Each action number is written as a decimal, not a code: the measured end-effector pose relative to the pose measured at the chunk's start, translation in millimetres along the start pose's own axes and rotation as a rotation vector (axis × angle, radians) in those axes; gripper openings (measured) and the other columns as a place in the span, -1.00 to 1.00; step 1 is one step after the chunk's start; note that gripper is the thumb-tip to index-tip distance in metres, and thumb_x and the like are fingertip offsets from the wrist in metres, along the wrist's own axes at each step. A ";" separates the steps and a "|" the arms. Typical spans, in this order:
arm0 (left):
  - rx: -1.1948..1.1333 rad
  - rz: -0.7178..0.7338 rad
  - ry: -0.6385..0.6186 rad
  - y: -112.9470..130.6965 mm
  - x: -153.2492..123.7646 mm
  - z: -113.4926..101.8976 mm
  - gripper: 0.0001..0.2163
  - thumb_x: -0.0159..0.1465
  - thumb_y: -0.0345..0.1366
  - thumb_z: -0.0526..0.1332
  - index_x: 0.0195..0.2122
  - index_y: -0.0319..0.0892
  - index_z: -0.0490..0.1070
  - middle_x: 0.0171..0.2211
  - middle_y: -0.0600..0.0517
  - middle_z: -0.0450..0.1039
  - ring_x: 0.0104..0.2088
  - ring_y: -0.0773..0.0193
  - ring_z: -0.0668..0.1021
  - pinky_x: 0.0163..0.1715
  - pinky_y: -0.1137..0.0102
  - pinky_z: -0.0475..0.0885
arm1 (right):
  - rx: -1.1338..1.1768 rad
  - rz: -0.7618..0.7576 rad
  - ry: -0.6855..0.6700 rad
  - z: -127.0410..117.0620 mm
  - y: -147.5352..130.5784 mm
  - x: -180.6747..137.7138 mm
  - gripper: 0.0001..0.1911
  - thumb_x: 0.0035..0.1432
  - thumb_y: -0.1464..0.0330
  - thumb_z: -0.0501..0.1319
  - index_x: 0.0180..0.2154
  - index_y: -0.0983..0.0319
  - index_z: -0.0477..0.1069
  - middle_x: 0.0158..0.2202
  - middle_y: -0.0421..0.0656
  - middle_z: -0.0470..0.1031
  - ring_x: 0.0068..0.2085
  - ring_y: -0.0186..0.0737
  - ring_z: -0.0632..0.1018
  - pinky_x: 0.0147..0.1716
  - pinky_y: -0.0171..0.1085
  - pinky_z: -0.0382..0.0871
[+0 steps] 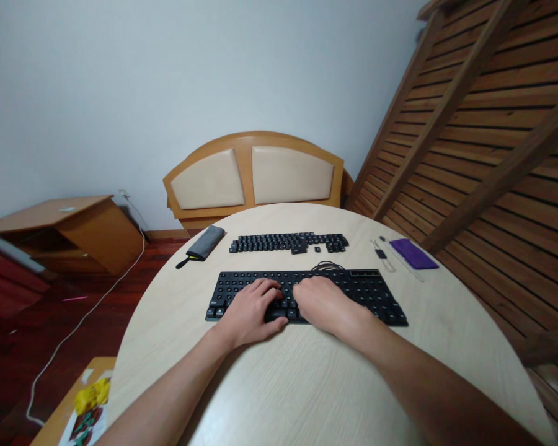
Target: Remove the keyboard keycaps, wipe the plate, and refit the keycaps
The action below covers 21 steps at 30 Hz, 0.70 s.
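A black keyboard point(372, 297) lies on the round table in front of me. Many of its key positions are bare, while keycaps sit along its lower left rows. My left hand point(255, 306) rests over the left half, fingers spread and touching the keys. Beside it, my right hand point(323, 300) is closed above the middle of the keyboard, its fingertips curled down; whatever they may pinch is hidden. Behind the keyboard, loose black keycaps point(270, 242) are laid out in rows, with one single keycap point(317, 249) apart from them.
On the pale round table point(260, 390) lie a grey pouch point(207, 241), a coiled black cable point(328, 266), a wire keycap puller point(380, 254), a thin brush point(403, 260) and a purple cloth point(413, 254). A wooden headboard point(248, 167) stands behind; wooden slats point(446, 142) rise at right.
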<state>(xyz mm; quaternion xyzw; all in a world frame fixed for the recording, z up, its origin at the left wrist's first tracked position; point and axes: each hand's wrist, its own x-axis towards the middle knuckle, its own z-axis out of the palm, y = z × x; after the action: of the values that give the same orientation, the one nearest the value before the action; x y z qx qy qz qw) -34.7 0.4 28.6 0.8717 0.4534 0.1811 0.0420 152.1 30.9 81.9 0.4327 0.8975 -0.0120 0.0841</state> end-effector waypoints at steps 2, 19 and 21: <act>0.001 0.000 -0.003 -0.6 -0.2 0.5 -0.71 0.22 -0.15 0.30 -0.08 -0.13 0.41 0.07 -0.10 0.44 0.10 -0.01 0.45 0.12 0.08 0.41 | -0.002 0.002 -0.002 -0.9 1.0 0.9 -0.75 0.26 0.48 0.15 -0.14 0.38 0.60 -0.21 0.20 0.64 -0.11 0.03 0.66 -0.13 -0.22 0.46; -0.016 -0.009 -0.005 0.8 -0.4 -1.7 -0.71 0.22 -0.12 0.29 -0.09 -0.12 0.40 0.07 -0.10 0.44 0.09 -0.03 0.46 0.10 0.05 0.43 | 0.079 -0.074 -0.046 -8.6 16.2 1.0 -0.81 0.17 0.46 0.20 -0.29 0.30 0.62 -0.26 0.10 0.65 -0.16 0.05 0.65 -0.23 -0.22 0.41; -0.017 -0.009 -0.008 0.4 -0.5 -1.4 -0.71 0.23 -0.13 0.29 -0.09 -0.12 0.40 0.07 -0.10 0.44 0.10 -0.03 0.45 0.10 0.06 0.42 | 0.114 -0.090 -0.040 -9.5 22.3 1.3 -0.82 0.13 0.47 0.21 -0.32 0.25 0.62 -0.31 0.03 0.66 -0.20 0.00 0.65 -0.27 -0.25 0.38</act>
<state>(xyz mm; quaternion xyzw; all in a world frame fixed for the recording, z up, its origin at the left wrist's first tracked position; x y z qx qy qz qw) -35.2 -0.3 29.9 0.8700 0.4557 0.1812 0.0520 167.3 46.8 92.2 0.3958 0.9120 -0.0755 0.0765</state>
